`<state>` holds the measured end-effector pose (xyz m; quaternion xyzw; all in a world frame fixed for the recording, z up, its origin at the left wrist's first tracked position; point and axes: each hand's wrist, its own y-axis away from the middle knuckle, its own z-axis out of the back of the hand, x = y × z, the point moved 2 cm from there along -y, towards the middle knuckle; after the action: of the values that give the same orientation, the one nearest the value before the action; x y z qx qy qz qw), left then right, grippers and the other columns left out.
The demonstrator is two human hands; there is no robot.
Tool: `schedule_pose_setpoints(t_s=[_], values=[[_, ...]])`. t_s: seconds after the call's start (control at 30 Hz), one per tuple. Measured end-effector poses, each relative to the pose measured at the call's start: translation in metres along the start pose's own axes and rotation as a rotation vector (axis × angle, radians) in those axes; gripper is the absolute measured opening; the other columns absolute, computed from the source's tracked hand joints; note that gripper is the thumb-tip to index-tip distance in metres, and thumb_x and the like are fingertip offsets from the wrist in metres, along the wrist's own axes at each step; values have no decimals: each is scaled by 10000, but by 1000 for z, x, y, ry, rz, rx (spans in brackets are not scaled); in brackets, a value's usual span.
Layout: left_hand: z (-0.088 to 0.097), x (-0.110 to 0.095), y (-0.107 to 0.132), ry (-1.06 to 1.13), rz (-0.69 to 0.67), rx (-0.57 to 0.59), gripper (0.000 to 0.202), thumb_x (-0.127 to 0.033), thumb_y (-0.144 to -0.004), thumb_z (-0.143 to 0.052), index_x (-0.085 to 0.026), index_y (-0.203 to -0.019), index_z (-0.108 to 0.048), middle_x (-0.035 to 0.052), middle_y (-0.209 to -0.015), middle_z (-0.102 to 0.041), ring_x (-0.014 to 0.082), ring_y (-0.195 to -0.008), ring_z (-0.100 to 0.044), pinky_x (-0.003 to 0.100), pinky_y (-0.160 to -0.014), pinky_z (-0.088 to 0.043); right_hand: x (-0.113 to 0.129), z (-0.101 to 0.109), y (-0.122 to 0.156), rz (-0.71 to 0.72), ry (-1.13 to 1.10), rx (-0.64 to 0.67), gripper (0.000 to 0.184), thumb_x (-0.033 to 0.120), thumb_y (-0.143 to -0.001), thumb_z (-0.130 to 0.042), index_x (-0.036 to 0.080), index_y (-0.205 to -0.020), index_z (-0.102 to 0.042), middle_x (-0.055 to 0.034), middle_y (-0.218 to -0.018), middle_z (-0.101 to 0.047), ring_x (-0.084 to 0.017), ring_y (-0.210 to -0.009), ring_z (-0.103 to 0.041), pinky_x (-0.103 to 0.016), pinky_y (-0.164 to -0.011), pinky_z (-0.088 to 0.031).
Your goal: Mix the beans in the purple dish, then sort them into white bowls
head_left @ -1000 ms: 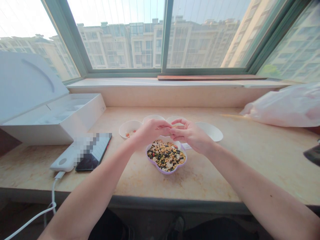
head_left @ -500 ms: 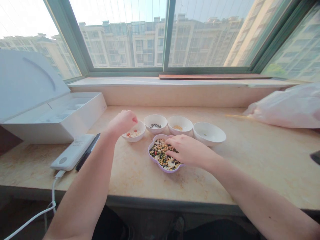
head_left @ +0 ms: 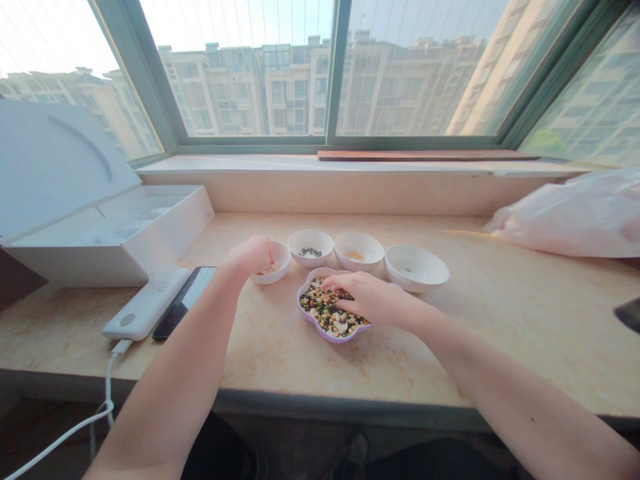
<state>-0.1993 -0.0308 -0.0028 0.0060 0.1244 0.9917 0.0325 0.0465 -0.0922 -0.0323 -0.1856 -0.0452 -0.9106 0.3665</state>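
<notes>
Left hand curling over small white bowl, fingertips hidden inside, grip state unreadable. Right hand reaching into purple flower-shaped dish, grip loose, fingers spread on mixed beans, grasping nothing visible. Dish sitting mid-bench, beside white bowl with dark seeds, white bowl with yellow grains, shallow white bowl.
</notes>
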Motion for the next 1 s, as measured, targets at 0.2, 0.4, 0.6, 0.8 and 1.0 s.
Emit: schedule_pose_setpoints(t_s=[0.2, 0.4, 0.6, 0.8, 1.0], values=[[9, -6, 11, 34, -6, -213, 267, -247, -843, -531, -168, -877, -783, 132, -836, -745, 205, -720, -658, 275, -607, -412, -3, 2, -2, 19, -27, -9, 353, 89, -874, -598, 255, -1144, -754, -20, -1205, -771, -238, -1068, -722, -349, -961, -521], [7, -44, 30, 135, -359, -224, 347, -383, -912, -527, -180, -760, -765, 72, -750, -710, 155, -635, -572, 275, -590, -369, -6, 4, -4, 21, -37, -26, 287, 88, -849, -628, 259, -1010, -793, -10, -1068, -801, -223, -983, -728, -330, -909, -529], [0, -63, 39, 119, -413, -112, 373, -362, -927, -543, -155, -690, -743, 38, -570, -597, 125, -511, -472, 274, -537, -311, -1, 8, -2, 5, -31, -80, 340, 67, -857, -598, 250, -1058, -802, -29, -1039, -803, -216, -966, -725, -332, -910, -531], [-3, -63, 39, 92, -400, -110, 314, -300, -908, -527, -153, -755, -758, 43, -566, -581, 128, -523, -427, 283, -527, -285, 0, 9, 0, 23, -85, -109, 335, 132, -920, -573, 258, -1158, -772, -32, -1065, -802, -217, -983, -727, -330, -872, -533], [-9, -57, 33, 124, -349, -48, 204, -285, -835, -626, -176, -716, -750, 54, -618, -618, 161, -584, -518, 307, -581, -354, -7, 12, -1, -40, -191, -239, 228, 252, -966, -568, 239, -1067, -771, -23, -967, -797, -190, -852, -712, -319, -797, -515]])
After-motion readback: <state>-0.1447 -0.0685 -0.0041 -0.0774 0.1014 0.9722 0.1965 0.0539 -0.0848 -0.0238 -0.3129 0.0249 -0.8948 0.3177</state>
